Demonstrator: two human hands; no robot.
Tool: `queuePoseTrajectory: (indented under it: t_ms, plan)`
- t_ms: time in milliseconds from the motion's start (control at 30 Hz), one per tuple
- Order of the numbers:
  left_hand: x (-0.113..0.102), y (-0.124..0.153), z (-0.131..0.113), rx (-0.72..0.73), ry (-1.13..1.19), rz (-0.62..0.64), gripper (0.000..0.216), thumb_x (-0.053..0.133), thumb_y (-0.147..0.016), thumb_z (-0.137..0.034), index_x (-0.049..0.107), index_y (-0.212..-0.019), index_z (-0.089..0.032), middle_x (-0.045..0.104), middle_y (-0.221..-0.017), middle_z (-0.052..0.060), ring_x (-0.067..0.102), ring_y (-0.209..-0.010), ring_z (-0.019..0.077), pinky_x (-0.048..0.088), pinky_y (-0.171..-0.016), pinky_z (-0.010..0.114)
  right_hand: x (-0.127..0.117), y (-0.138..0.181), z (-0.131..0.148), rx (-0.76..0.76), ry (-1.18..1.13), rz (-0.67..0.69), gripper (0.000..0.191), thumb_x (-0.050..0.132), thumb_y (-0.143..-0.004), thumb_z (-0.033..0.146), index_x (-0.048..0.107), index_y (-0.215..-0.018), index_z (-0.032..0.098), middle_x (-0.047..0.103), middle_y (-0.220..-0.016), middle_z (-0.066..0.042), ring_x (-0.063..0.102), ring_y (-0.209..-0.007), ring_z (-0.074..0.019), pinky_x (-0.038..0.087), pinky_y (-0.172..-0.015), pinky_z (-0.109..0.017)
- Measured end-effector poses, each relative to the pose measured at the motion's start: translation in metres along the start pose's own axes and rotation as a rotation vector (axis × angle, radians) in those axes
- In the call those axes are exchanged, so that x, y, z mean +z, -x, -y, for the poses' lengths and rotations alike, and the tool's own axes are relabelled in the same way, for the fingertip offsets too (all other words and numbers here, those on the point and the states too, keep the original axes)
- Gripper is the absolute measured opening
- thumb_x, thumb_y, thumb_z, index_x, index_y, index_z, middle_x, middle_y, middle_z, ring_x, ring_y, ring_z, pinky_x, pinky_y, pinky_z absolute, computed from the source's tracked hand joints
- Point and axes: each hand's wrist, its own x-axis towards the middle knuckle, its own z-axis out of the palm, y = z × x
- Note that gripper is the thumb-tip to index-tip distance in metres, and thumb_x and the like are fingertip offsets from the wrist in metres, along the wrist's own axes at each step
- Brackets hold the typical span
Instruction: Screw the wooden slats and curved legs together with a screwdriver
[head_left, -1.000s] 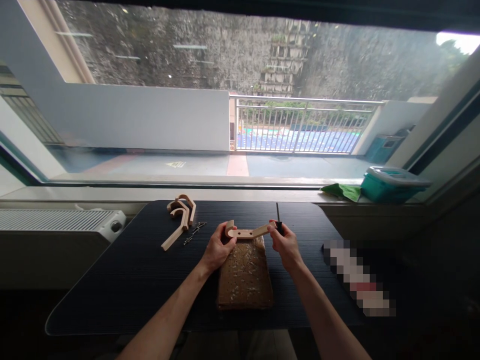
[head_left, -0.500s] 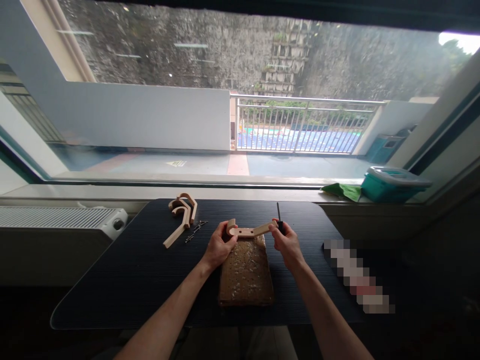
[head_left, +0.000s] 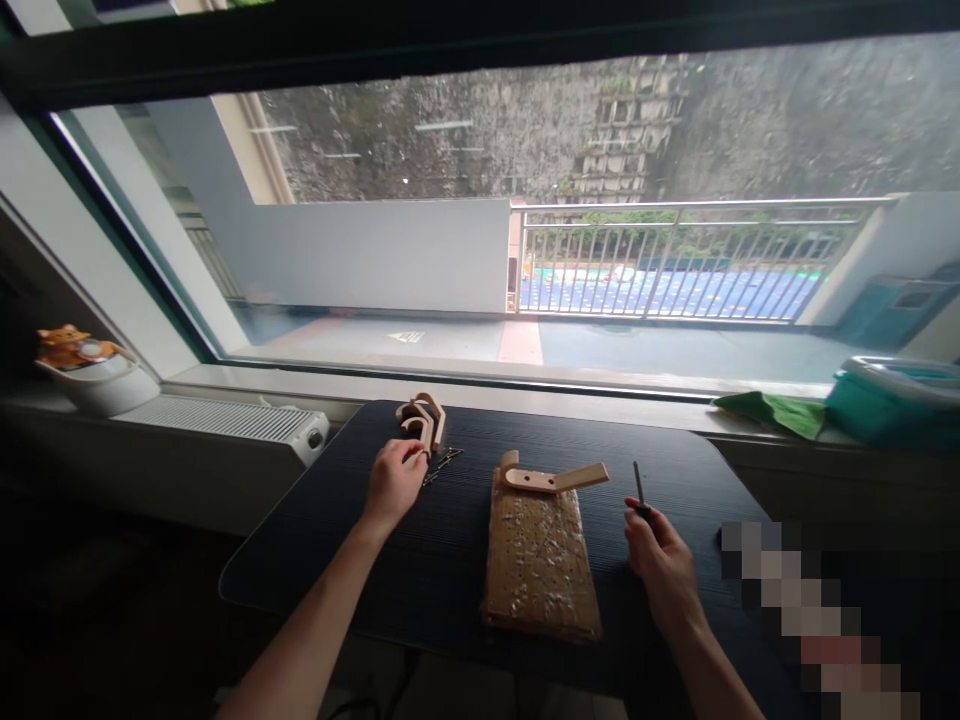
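Note:
My left hand is at the left of the table with its fingers closed round the straight arm of a wooden hook; the hand hides most of that arm. Another curved wooden hook lies close against it. Several thin screws lie just right of the fingertips. My right hand grips a screwdriver by its dark handle, shaft pointing up. Between the hands, one more wooden hook with two holes rests across the far end of a brown, film-wrapped block, untouched by either hand.
The dark table stands against a window sill. A green cloth and a teal lidded box sit on the sill at right. A radiator and a white pot with an orange figure are at left.
My left hand has let go of the hook on the block and moved left to the other hooks. My right hand has drawn away to the right with the screwdriver. The view has turned left.

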Motion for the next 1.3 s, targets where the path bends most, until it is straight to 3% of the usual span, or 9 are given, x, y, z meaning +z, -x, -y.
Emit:
queuePoseTrajectory:
  t_ms: [200,333,533,600,667,800,967,1133,1300]
  plan:
    - [0.000,-0.013,0.034,-0.096,-0.179,0.118,0.030,0.064,-0.068,-0.031,0.066,-0.094,-0.016,0.065,-0.085,0.007,0.061,-0.084,0.0239,0.046,-0.073,0.031,-0.005,0.000,0.002,0.028,-0.052,0.022,0.048,0.070,-0.064,0.047,0.060,-0.101,0.019,0.040,-0.055,0.008,0.030,-0.044,-0.0051,0.026,-0.038,-0.017]
    - [0.004,-0.010,0.039,-0.091,-0.203,0.135,0.020,0.056,-0.075,-0.025,0.069,-0.089,-0.019,0.066,-0.087,0.006,0.062,-0.083,0.0214,0.046,-0.072,0.028,-0.007,0.000,0.005,0.069,-0.103,0.052,0.048,0.072,-0.063,0.046,0.060,-0.100,0.017,0.040,-0.055,0.008,0.029,-0.044,-0.0043,0.025,-0.037,-0.016]
    - [-0.036,0.003,0.036,-0.055,-0.159,-0.035,0.027,0.046,-0.084,-0.024,0.064,-0.102,-0.016,0.064,-0.100,0.008,0.062,-0.092,0.0198,0.046,-0.083,0.028,-0.007,0.002,0.008,0.044,-0.151,0.021,0.042,0.068,-0.068,0.047,0.060,-0.095,0.016,0.037,-0.054,0.009,0.026,-0.043,-0.0041,0.023,-0.036,-0.017]
    - [-0.056,0.016,0.022,0.111,-0.020,-0.209,0.027,0.047,-0.085,-0.027,0.064,-0.102,-0.015,0.066,-0.098,0.008,0.063,-0.089,0.0193,0.048,-0.083,0.028,-0.012,0.004,0.011,-0.004,-0.131,0.004,0.039,0.064,-0.072,0.048,0.060,-0.096,0.017,0.040,-0.056,0.008,0.030,-0.045,-0.0052,0.029,-0.039,-0.017]
    - [-0.074,0.034,0.002,0.259,0.085,-0.256,0.024,0.052,-0.084,-0.028,0.063,-0.103,-0.018,0.067,-0.097,0.005,0.064,-0.087,0.0175,0.049,-0.083,0.027,-0.019,0.009,0.018,-0.073,-0.023,-0.014,0.039,0.063,-0.073,0.047,0.062,-0.098,0.018,0.049,-0.062,0.005,0.042,-0.053,-0.0073,0.039,-0.048,-0.019]
    - [-0.089,0.072,-0.048,0.478,0.209,-0.124,0.024,0.057,-0.082,-0.021,0.061,-0.106,-0.021,0.069,-0.094,0.001,0.066,-0.082,0.0129,0.052,-0.076,0.020,-0.025,0.035,0.037,-0.232,0.252,0.049,0.038,0.064,-0.072,0.045,0.063,-0.100,0.019,0.064,-0.086,-0.004,0.058,-0.082,-0.0165,0.047,-0.074,-0.025]
    - [-0.074,0.102,-0.098,0.643,0.228,0.029,0.021,0.054,-0.081,-0.015,0.062,-0.101,-0.019,0.070,-0.081,0.001,0.066,-0.070,0.0125,0.053,-0.066,0.020,0.001,0.082,0.040,-0.503,0.425,0.299,0.020,0.060,-0.076,0.028,0.059,-0.095,0.022,0.062,-0.079,-0.001,0.058,-0.070,-0.0132,0.048,-0.063,-0.020]
    - [-0.058,0.112,-0.138,0.586,0.258,0.230,0.021,0.051,-0.081,-0.016,0.064,-0.098,-0.019,0.070,-0.082,0.004,0.066,-0.071,0.0164,0.054,-0.068,0.027,0.030,0.096,0.015,-0.599,0.393,0.378,0.043,0.057,-0.075,0.018,0.050,-0.118,0.023,0.057,-0.073,0.003,0.054,-0.061,-0.0099,0.047,-0.060,-0.020]
    - [-0.056,0.110,-0.144,0.374,0.529,0.517,0.050,0.059,-0.079,-0.030,0.046,-0.128,-0.027,0.067,-0.101,0.003,0.064,-0.081,0.0156,0.053,-0.076,0.025,0.030,0.080,0.011,-0.469,0.313,0.223,0.029,0.062,-0.073,0.026,0.056,-0.101,0.021,0.058,-0.066,0.004,0.054,-0.058,-0.0115,0.046,-0.057,-0.022]
